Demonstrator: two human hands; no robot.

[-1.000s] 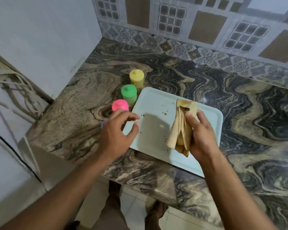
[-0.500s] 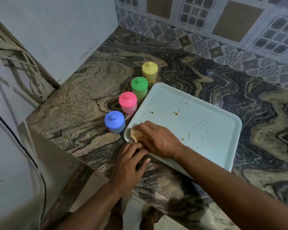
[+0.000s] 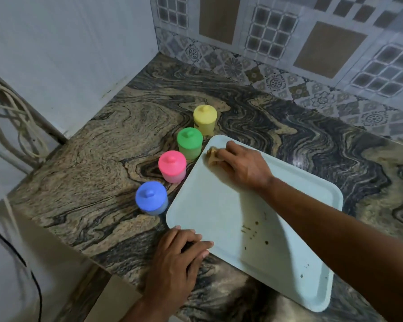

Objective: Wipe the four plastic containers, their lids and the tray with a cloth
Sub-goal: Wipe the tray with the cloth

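A pale blue-green rectangular tray (image 3: 219,205) is laid at an angle on a swirled brown-and-black marble countertop (image 3: 102,147). A tan cloth (image 3: 211,155) is pressed onto the far left corner of the tray by the right hand (image 3: 242,166); most of the cloth is covered by the palm and fingers, with only a crumpled end seen past the fingertips. The right-hand fingers are seen bent over the cloth, bearing it down onto the tray floor. The left hand (image 3: 179,254) is rested on the countertop at the near left corner of the tray, its fingers fairly straight and held together, with the fingertips touching the tray rim; nothing is gripped by it. Brown specks and smears (image 3: 254,231) are seen on the tray floor toward the near right part.

4 small lidded plastic containers are stood upright in a diagonal row just beside the left edge of the tray, each lid topped by a small knob: a blue container (image 3: 152,198) nearest, then a pink container (image 3: 172,166), a green container (image 3: 189,142), and a yellow container (image 3: 205,119) farthest back. All 4 lids are seated on their containers.

A patterned tile backsplash (image 3: 289,54) is seen behind the countertop, a plain white wall (image 3: 68,54) at the left, and pale cables (image 3: 14,117) at the far left edge.
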